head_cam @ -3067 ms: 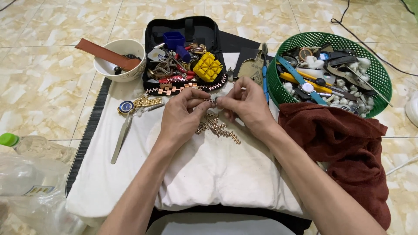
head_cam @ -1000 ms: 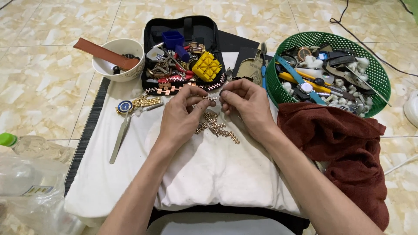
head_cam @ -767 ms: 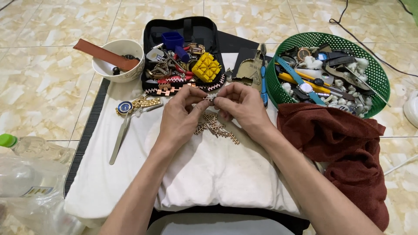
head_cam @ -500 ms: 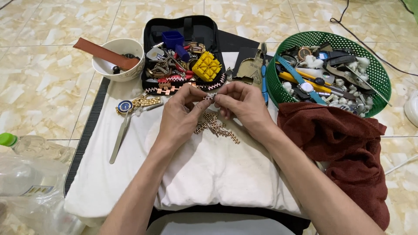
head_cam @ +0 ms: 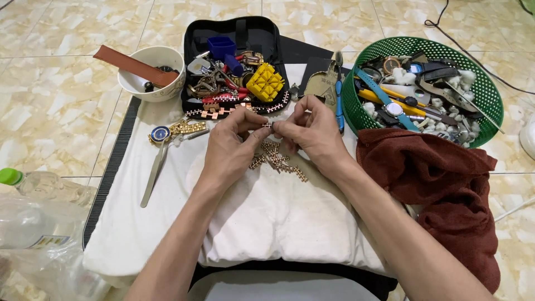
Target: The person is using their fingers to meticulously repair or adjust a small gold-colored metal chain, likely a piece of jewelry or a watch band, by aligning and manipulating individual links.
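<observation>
My left hand [head_cam: 231, 146] and my right hand [head_cam: 313, 132] meet over a white cushion [head_cam: 267, 223], fingertips pinched together on a small gold-coloured metal watch band [head_cam: 276, 159]. The band's loose links hang down and rest on the cushion between my wrists. A gold watch with a blue dial [head_cam: 167, 132] lies to the left of my left hand, and long metal tweezers [head_cam: 154, 175] lie just below it.
A black tool case [head_cam: 237, 67] full of small tools stands behind my hands. A white bowl [head_cam: 150, 72] with a brown strap is at the back left, a green basket [head_cam: 423, 89] of watches and straps at the right, a dark red cloth [head_cam: 446, 189] beside it, plastic bottles [head_cam: 39, 206] at left.
My hands have stayed in the same place, with only small finger movements on the band. Nothing else has moved.
</observation>
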